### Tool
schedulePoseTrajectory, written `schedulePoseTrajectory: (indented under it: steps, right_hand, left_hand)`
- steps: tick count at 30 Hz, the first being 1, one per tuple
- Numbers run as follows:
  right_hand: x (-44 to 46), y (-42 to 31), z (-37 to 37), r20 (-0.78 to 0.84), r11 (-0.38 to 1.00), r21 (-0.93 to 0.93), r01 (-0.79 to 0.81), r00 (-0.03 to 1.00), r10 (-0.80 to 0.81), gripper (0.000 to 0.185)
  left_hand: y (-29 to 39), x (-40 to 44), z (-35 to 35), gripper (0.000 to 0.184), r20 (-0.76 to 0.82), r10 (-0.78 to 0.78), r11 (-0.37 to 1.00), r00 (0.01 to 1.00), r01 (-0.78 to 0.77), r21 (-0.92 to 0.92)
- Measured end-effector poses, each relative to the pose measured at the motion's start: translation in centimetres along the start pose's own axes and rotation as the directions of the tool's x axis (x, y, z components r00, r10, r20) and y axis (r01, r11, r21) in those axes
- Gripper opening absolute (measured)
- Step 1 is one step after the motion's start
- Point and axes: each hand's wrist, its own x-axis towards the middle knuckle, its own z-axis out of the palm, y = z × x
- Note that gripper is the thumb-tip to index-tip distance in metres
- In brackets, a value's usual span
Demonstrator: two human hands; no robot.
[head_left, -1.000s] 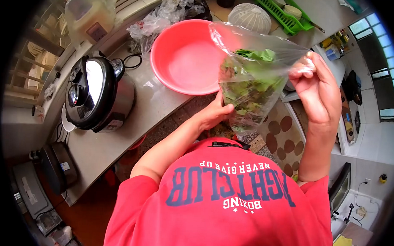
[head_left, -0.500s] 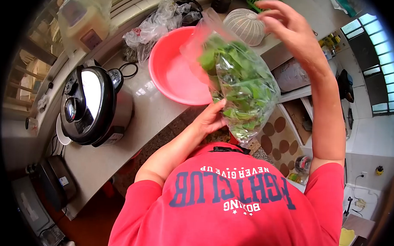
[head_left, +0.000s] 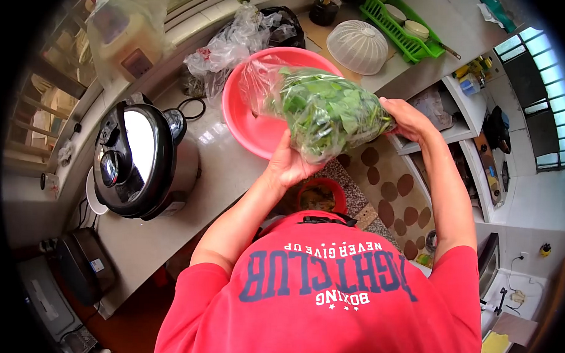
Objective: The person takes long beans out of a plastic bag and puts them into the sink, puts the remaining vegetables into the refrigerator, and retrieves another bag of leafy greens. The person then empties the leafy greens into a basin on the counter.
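Observation:
A clear plastic bag of leafy greens (head_left: 331, 110) hangs tilted over the right part of a pink basin (head_left: 241, 125), its loose mouth end to the left, above the basin. My left hand (head_left: 292, 167) cups the bag's near side from below, thumb up against the plastic. At the bag's gathered right end, my right hand (head_left: 407, 120) has its fingers closed round the plastic. The bag hides much of the basin's inside; a small dark bit shows on the basin's floor.
Left on the counter (head_left: 214, 174) stands a pressure cooker (head_left: 137, 159). Crumpled plastic bags (head_left: 237, 41) lie behind the basin. A white mesh dome (head_left: 357, 47) and a green dish rack (head_left: 402, 31) are at the back right. A red bucket (head_left: 322, 195) is below the counter edge.
My right hand has come down from above the dome and taken hold of the bag's end. The bag has turned from upright to nearly sideways, its mouth now leftward over the basin.

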Motion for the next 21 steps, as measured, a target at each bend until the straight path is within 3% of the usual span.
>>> schedulePoseTrajectory:
  steps: [2,3,4,5,6,7,9,11,12,13,14,15,17,18,19,20,21]
  right_hand:
    - [0.6,-1.3,-0.1,0.063,0.997,-0.054,0.047,0.997,-0.044,0.043]
    - [1.2,-1.9,0.2,-0.018,0.985,-0.169,0.041,0.999,-0.044,0.04]
    - [1.5,-2.6,0.6,-0.015,0.984,-0.173,0.045,0.999,-0.048,0.04]
    - [1.7,-3.2,1.0,-0.099,0.934,-0.331,0.135,0.979,-0.177,0.04]
    - [1.8,-4.0,1.8,-0.16,0.85,-0.486,0.201,0.936,-0.313,0.041]
    - [2.7,-4.2,2.0,-0.19,0.795,-0.541,0.276,0.88,-0.435,0.042]
    - [3.4,-5.3,2.8,-0.21,0.76,-0.569,0.313,0.839,-0.503,0.043]
    - [4.0,-6.3,3.3,-0.218,0.721,-0.598,0.349,0.795,-0.566,0.045]
    - [4.5,-6.7,3.6,-0.194,0.688,-0.63,0.361,0.784,-0.589,0.045]
    - [5.0,-6.9,3.8,-0.171,0.654,-0.658,0.372,0.773,-0.611,0.044]
    - [5.7,-7.0,4.0,-0.166,0.652,-0.658,0.377,0.772,-0.613,0.044]
    - [6.3,-7.0,4.3,-0.118,0.595,-0.69,0.413,0.747,-0.654,0.043]
    - [7.0,-7.0,4.7,-0.062,0.531,-0.717,0.452,0.717,-0.694,0.042]
    - [6.7,-7.5,5.3,-0.09,0.586,-0.689,0.427,0.751,-0.654,0.04]
    - [6.6,-8.0,5.6,-0.118,0.638,-0.659,0.398,0.784,-0.61,0.039]
    - [6.7,-8.3,5.5,-0.114,0.636,-0.659,0.402,0.782,-0.612,0.039]
    - [6.9,-8.6,5.2,-0.126,0.775,-0.542,0.326,0.88,-0.458,0.038]
  left_hand:
    - [-0.3,-0.1,2.5,0.076,-0.07,0.119,0.979,0.991,-0.105,0.172]
    - [0.1,-0.3,2.6,0.076,-0.066,0.124,0.978,0.99,-0.111,0.175]
    - [0.5,-0.4,2.6,0.076,-0.01,0.019,0.995,1.0,-0.018,0.1]
    - [1.0,-0.6,2.6,0.077,0.052,-0.083,0.996,0.995,0.082,0.032]
    - [1.5,-0.7,2.3,0.077,0.055,-0.081,0.996,0.995,0.079,0.034]
    - [2.1,-0.8,1.7,0.074,-0.021,-0.093,0.994,0.995,0.094,0.055]
    - [3.6,-1.1,0.2,0.071,-0.09,-0.096,0.992,0.991,0.103,0.078]
    - [4.8,-1.6,-1.4,0.061,-0.347,-0.064,0.989,0.936,0.106,0.103]
    - [4.6,-1.9,-1.1,0.061,-0.344,-0.057,0.99,0.937,0.098,0.103]
    - [3.8,-2.2,-0.3,0.056,-0.458,0.221,0.923,0.861,-0.032,0.384]
    - [3.4,-2.5,0.6,0.051,-0.473,0.498,0.757,0.726,-0.098,0.646]
    - [3.7,-3.2,1.8,0.042,-0.354,0.539,0.662,0.764,-0.125,0.739]
    - [3.5,-4.0,3.0,0.04,-0.33,0.597,0.665,0.731,-0.222,0.713]
    - [3.3,-4.4,3.8,0.039,-0.309,0.649,0.661,0.695,-0.314,0.682]
    - [2.7,-4.6,5.2,0.039,-0.241,0.706,0.562,0.666,-0.319,0.763]
    - [3.0,-4.6,4.7,0.039,-0.239,0.709,0.559,0.664,-0.322,0.764]
    - [3.8,-4.4,3.5,0.04,-0.119,0.759,0.331,0.64,-0.221,0.917]
